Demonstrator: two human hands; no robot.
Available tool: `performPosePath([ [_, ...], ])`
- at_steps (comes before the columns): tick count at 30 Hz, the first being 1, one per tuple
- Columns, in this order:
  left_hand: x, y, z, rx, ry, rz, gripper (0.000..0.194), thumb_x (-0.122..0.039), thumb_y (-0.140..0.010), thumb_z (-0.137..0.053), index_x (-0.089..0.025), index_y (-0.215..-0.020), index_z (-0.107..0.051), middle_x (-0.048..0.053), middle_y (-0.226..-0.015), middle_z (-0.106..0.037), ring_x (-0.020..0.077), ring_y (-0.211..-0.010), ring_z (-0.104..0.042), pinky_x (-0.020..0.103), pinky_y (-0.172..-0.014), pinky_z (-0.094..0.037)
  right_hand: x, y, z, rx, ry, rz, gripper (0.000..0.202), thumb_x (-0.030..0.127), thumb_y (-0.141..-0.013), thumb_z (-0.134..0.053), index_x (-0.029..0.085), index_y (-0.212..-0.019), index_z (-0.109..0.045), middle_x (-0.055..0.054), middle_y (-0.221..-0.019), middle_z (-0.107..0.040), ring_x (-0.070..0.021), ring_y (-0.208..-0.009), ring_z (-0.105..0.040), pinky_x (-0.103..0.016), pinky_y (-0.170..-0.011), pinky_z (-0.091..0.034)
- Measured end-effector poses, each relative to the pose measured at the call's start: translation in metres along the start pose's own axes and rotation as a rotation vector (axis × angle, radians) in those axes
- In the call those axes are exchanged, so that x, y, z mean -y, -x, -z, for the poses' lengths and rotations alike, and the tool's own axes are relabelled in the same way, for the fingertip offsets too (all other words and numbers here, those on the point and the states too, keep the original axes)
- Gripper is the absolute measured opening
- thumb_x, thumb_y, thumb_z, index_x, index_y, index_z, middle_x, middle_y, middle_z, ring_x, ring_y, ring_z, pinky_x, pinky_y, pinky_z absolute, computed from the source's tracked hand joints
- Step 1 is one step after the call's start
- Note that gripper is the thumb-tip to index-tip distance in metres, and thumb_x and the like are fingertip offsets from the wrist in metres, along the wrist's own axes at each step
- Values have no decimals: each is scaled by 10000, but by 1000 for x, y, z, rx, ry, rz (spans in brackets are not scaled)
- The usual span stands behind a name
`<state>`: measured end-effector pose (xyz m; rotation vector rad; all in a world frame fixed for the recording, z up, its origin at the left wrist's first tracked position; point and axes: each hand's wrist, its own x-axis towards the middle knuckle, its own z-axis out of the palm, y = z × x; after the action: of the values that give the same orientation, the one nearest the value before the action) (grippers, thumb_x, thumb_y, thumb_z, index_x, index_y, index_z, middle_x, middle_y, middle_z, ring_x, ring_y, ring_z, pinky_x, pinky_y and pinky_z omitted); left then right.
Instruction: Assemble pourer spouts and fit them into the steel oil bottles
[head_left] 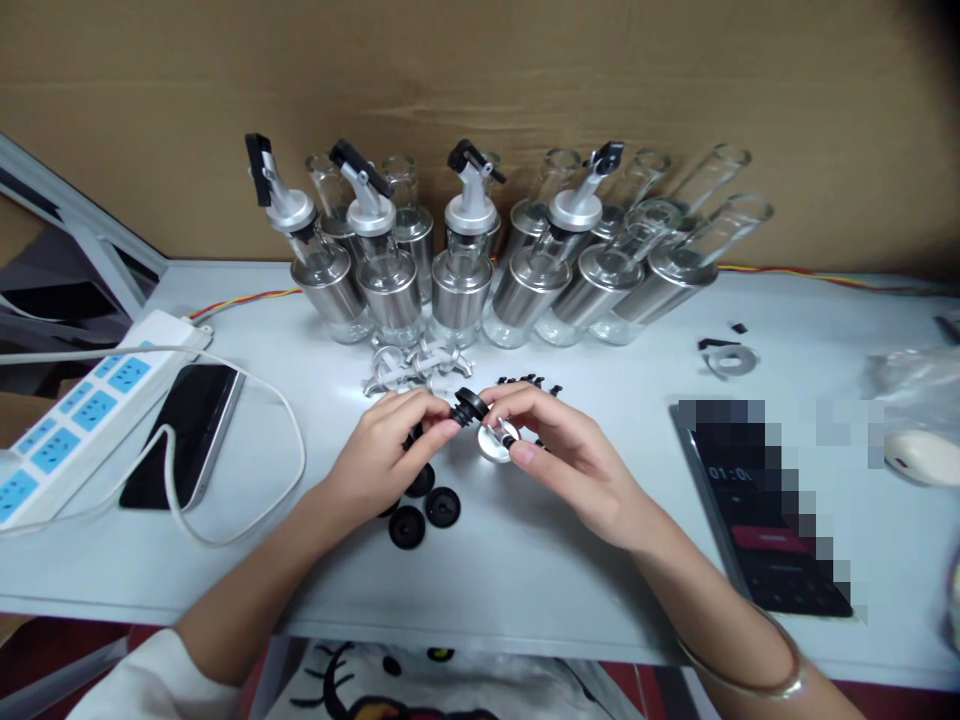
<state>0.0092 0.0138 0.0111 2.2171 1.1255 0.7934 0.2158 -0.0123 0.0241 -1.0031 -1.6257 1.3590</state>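
Note:
Pinched between the thumb and fingers of my left hand (379, 450) is a black ribbed stopper (469, 405) with a wide round flange. My right hand (581, 460) grips a silver pourer spout (495, 444) by its narrow end, its round base facing down and left. The two parts are close together; my fingers hide whether they touch. Below my left hand lie several black round stoppers (407, 527), some partly covered by it. Just beyond my hands is a pile of silver spouts (427, 365). Small black pieces (531, 380) sit behind my right hand.
Glass bottles (463, 290) with metal sleeves stand in rows at the back, several topped with pourers (471, 212). To the left are a power strip (67, 420), a phone (184, 435) and a white cable (300, 440). A tablet-like screen (750, 500) and clear plastic (915, 385) lie right.

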Motion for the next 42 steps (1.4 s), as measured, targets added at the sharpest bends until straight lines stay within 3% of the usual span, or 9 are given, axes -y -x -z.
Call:
performPosePath([
  [8,-1,0,2,-61,-72,-68,233,-267,-959,-450,-179,-773,-557,-20,-688,-627,115,-637,-569,239,-649,-420,0,-2,0,-55,24,18,136,340,-912,-519,251,-982,-595,-74,-1183,-574,-240,-1124,-517,-379,-945,-374],
  [13,1,0,1,-74,-74,-104,192,-223,-955,-466,-173,-792,-554,-19,-704,-617,114,-657,-561,237,-672,-416,-1,-6,2,-337,64,26,65,291,-831,-610,254,-872,-645,-58,-1048,-540,-225,-1047,-509,-326,-822,-415],
  [17,2,1,-2,5,-69,-213,170,-207,-960,-468,-158,-830,-567,-4,-751,-629,117,-692,-559,246,-702,-410,-7,-10,4,-501,-216,-132,82,311,-814,-592,252,-835,-644,-20,-881,-553,-175,-808,-520,-313,-753,-421],
  [20,3,1,-3,44,-58,-253,147,-192,-958,-472,-152,-855,-567,0,-780,-638,117,-712,-561,258,-728,-406,-7,-13,4,-492,-508,-291,135,333,-789,-566,225,-779,-646,-26,-811,-574,-169,-745,-514,-303,-704,-440],
  [24,3,1,-3,22,-46,-252,140,-191,-960,-470,-156,-856,-557,0,-781,-631,116,-716,-551,261,-737,-406,-3,-15,2,-462,-673,-354,123,291,-752,-587,200,-740,-670,-26,-765,-585,-156,-740,-524,-272,-687,-462],
  [42,3,3,-2,-5,-36,-234,94,-208,-941,-507,-167,-860,-532,-6,-759,-608,126,-712,-556,275,-735,-414,-8,-15,-3,-343,-726,-336,123,306,-737,-660,202,-795,-691,-6,-761,-626,-122,-726,-573,-237,-707,-488],
])
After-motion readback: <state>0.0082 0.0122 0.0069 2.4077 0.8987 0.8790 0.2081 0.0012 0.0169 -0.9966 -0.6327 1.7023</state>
